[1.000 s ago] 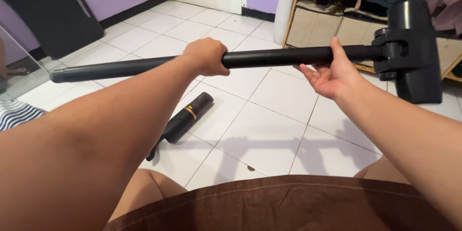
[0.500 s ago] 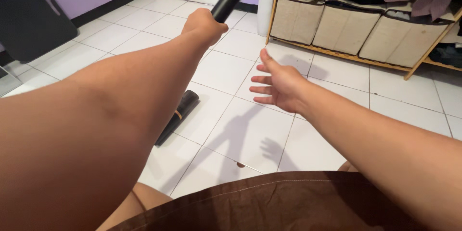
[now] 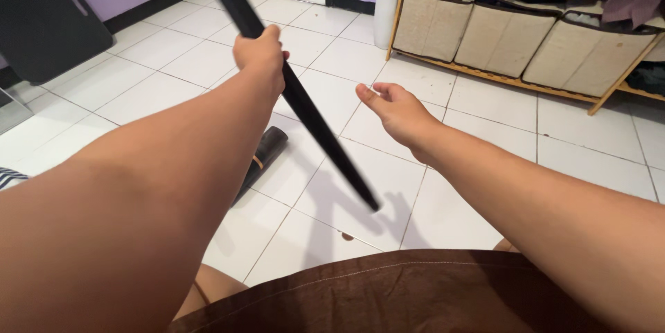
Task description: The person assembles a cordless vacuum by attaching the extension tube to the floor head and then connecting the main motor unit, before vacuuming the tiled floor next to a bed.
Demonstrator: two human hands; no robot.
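Floor of white square tiles (image 3: 478, 139) spreads below, with a black cylindrical canister (image 3: 260, 160) lying on it under the left forearm. Across it slants a long black rigid tube (image 3: 305, 108), its axis running from upper left, far, down to lower right, near. Left hand (image 3: 260, 56) is clenched round the tube's upper part. Right hand (image 3: 391, 108), loosely curled and empty, hovers just beside the lower stretch, nearer the free end.

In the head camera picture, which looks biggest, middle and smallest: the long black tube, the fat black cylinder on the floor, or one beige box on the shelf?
1. long black tube, nearer the camera
2 and 3. beige box and black cylinder look alike; the cylinder is partly hidden, so unsure.
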